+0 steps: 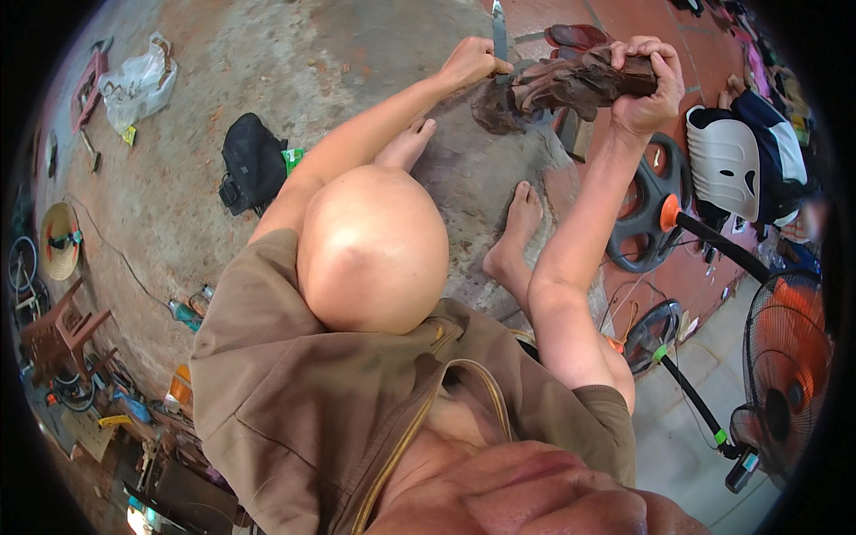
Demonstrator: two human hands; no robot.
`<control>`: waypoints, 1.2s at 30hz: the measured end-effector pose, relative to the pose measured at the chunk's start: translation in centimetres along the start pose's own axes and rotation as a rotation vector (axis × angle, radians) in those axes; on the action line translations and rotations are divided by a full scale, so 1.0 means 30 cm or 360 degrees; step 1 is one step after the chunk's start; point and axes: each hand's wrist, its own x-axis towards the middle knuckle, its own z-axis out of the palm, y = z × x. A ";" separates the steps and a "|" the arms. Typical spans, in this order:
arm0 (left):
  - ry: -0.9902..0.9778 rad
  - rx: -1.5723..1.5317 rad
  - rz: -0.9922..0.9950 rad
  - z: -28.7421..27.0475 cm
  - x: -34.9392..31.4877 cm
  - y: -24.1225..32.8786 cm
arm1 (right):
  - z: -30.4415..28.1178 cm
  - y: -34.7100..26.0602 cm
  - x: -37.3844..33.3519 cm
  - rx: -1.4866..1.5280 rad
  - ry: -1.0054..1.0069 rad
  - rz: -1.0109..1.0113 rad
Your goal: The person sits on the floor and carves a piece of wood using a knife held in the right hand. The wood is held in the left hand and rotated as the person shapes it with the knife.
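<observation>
My right hand (649,85) is wrapped round the thick end of a dark brown carved piece of wood (575,82), held tilted over the floor. Beside the other end of the carving, my left hand (473,64) is closed on a knife (499,31) whose narrow metal blade points away from me. A dark rounded lump (497,109) lies under the carving's left end; I cannot make out what it is. My bare feet (517,227) rest on the floor on either side of the space below.
Brown sandals (578,37) lie beyond the carving. To the right are a black fan base (649,205), an orange fan (785,357) and a white plastic shell (724,165). A black bag (252,165), plastic bag (143,85) and straw hat (61,241) lie left.
</observation>
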 end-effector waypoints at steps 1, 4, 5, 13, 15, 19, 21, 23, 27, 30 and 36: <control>0.0012 -0.0100 -0.0005 -0.001 0.007 -0.015 | 0.012 0.002 0.001 -0.0041 -0.0025 0.0006; 0.0008 -0.0262 0.0000 -0.001 0.060 -0.051 | 0.029 -0.004 -0.002 0.0004 -0.0042 0.0035; -0.0017 -0.0225 0.0011 -0.003 0.076 -0.058 | 0.029 -0.004 -0.001 0.0006 -0.0041 0.0047; 0.0177 -0.0385 0.0043 0.027 0.082 -0.020 | 0.036 -0.013 -0.018 0.0016 -0.0135 0.0036; 0.0298 -0.0391 0.0034 0.027 0.103 -0.086 | 0.063 -0.013 -0.027 0.0034 -0.0208 0.0051; 0.0219 -0.0840 -0.0040 0.017 0.032 -0.103 | 0.069 -0.014 -0.045 0.0064 -0.0356 0.0065; 0.0204 -0.0989 0.0051 0.018 -0.011 -0.105 | 0.066 -0.007 -0.051 0.0075 -0.0384 0.0070; 0.0136 -0.0818 -0.0025 0.020 -0.032 -0.132 | 0.063 -0.010 -0.034 0.0105 -0.0410 0.0089; 0.0058 -0.0705 0.0028 0.015 -0.088 -0.109 | 0.032 -0.009 -0.016 0.0143 -0.0432 0.0119; 0.0061 -0.0679 0.0056 0.012 -0.109 -0.110 | 0.011 -0.005 -0.001 0.0266 -0.0504 0.0177; -0.0025 -0.0404 -0.0022 -0.011 -0.092 -0.058 | 0.015 -0.003 -0.001 0.0301 -0.0603 0.0236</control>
